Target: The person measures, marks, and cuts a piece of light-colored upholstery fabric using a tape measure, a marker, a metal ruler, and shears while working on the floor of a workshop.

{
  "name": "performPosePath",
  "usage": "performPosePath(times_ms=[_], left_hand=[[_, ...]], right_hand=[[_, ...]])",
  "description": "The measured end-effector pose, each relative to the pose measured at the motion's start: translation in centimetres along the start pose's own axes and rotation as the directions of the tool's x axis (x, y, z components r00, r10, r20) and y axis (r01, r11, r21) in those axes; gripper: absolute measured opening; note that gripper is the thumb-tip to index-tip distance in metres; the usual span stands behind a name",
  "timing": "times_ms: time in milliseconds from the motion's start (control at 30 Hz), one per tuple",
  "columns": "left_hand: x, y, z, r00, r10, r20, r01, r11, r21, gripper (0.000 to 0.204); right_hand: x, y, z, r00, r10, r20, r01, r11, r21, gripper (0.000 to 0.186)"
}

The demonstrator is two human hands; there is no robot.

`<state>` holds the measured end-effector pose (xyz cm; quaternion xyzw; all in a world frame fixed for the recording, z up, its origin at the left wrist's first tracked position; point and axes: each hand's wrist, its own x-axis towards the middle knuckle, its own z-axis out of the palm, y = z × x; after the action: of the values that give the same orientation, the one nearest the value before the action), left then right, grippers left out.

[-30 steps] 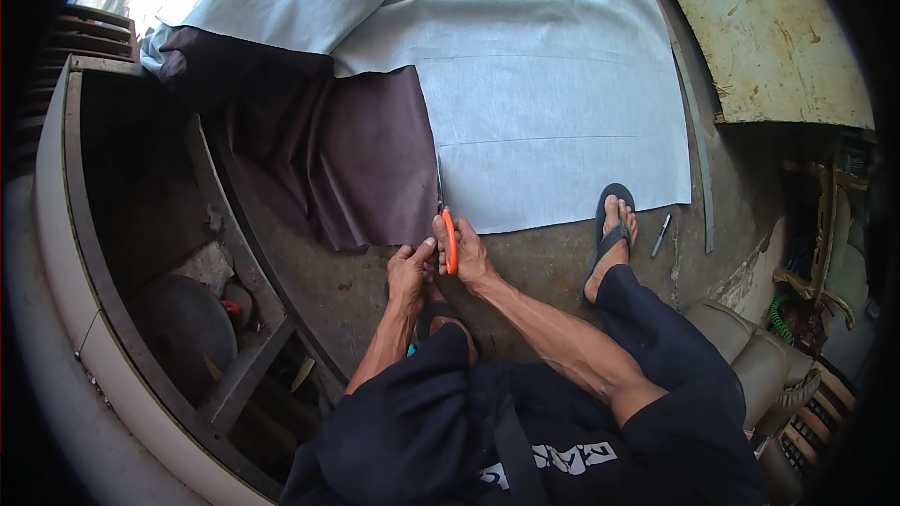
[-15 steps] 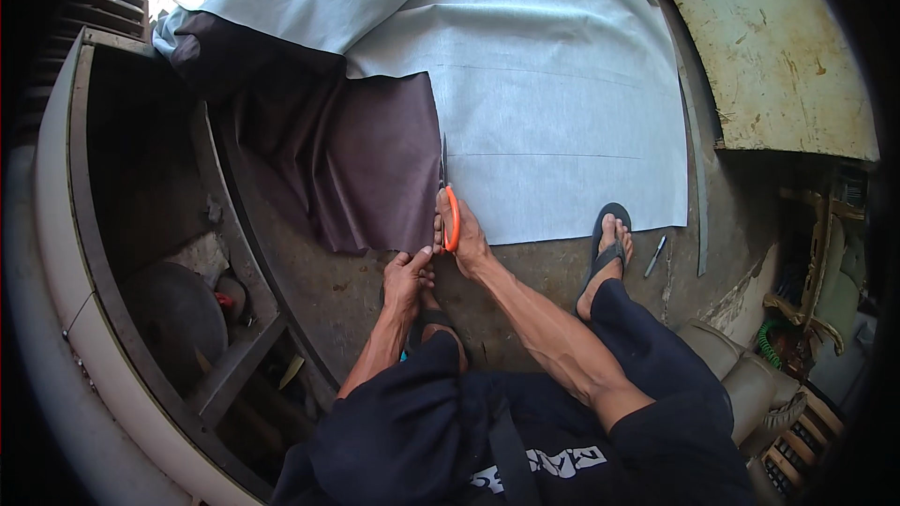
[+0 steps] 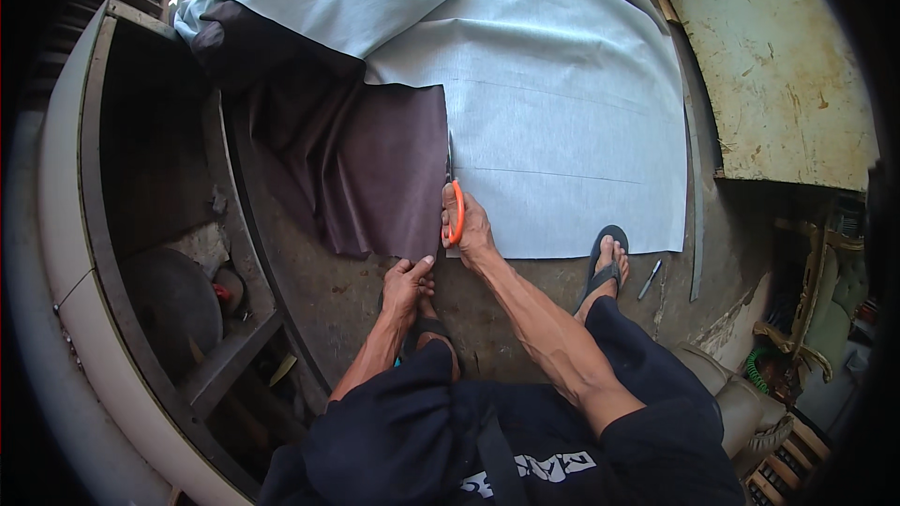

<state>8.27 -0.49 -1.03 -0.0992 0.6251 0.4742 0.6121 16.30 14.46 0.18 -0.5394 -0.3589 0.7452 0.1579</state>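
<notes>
My right hand (image 3: pixel 471 227) grips a pair of scissors (image 3: pixel 457 211) by the orange handles, blades pointing away from me along the edge of the cloth. The sheet's pale grey-blue side (image 3: pixel 572 131) lies spread to the right, marked with thin dark lines. To the left, a dark brown flap (image 3: pixel 394 169) of the sheet is turned over, its edge running beside the blades. Between thumb and fingers, my left hand (image 3: pixel 406 284) pinches the near corner of this brown flap. Whether the blades are apart is hard to make out.
My sandalled foot (image 3: pixel 607 262) rests at the sheet's near right edge, with a pen (image 3: pixel 650 279) beside it. A long flat strip (image 3: pixel 697 206) lies along the right. An open wooden frame (image 3: pixel 230 361) stands at left, a worn pale board (image 3: pixel 787 75) at far right.
The whole view has shifted a little, so the cloth sits slightly lower. Both hands keep their holds, the right on the scissors and the left on the brown corner.
</notes>
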Motion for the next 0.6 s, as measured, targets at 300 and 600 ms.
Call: performPosePath(times_ms=[300,600], left_hand=[[-0.2,0.1,-0.3,1.0,0.008,0.023,-0.008,1.0,-0.011,0.022],[-0.3,0.2,-0.7,1.0,0.014,0.026,-0.013,0.999,-0.033,0.022]], right_hand=[[1.8,-1.4,-0.1,1.0,-0.01,-0.009,0.011,0.994,0.11,0.059],[3.0,-2.7,0.4,1.0,0.0,0.03,-0.007,0.977,0.215,0.063]])
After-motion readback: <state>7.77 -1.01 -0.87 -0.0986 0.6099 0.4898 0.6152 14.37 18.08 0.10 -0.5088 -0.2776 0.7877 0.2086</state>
